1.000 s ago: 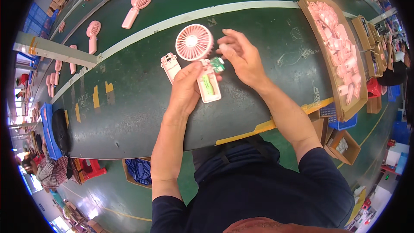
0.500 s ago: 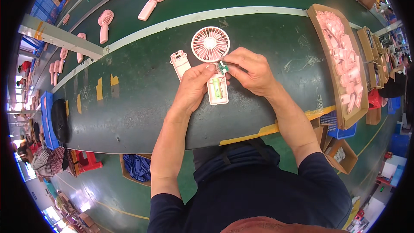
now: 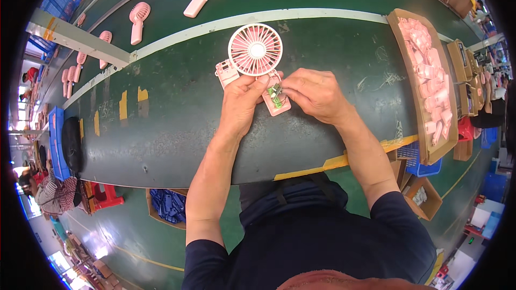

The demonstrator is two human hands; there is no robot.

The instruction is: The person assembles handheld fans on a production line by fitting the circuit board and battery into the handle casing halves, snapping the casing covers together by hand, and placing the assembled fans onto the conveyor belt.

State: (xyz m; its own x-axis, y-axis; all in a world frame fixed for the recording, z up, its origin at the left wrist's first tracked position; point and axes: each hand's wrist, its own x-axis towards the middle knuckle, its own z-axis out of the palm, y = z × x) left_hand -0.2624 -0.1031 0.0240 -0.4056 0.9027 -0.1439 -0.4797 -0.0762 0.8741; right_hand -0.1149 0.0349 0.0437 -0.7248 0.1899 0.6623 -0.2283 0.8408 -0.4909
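A pink handheld fan (image 3: 257, 49) is held over the green worktop, its round grille tilted up and its handle open. Inside the handle sit a green battery (image 3: 276, 100) and a small green circuit board (image 3: 276, 89). My left hand (image 3: 240, 99) is closed around the upper handle, thumb just below the grille. Pinched fingers of my right hand (image 3: 316, 94) are at the circuit board's edge; the fingertips partly hide what they grip. A pink handle cover (image 3: 226, 72) lies on the worktop, partly behind the left hand and the grille.
Finished-looking pink fans (image 3: 139, 21) lie on the belt beyond a pale rail (image 3: 204, 28). A cardboard tray (image 3: 398, 27) of pink shells stands at the right. On the left are a blue bin (image 3: 57, 142) and a black pouch (image 3: 72, 145); yellow tape (image 3: 301, 173) marks the front edge.
The fan has tilted, its grille moving up-left and nearer, the handle's lower end swinging right. The circuit board now lies lower, over the battery. Fans on the belt have shifted right.
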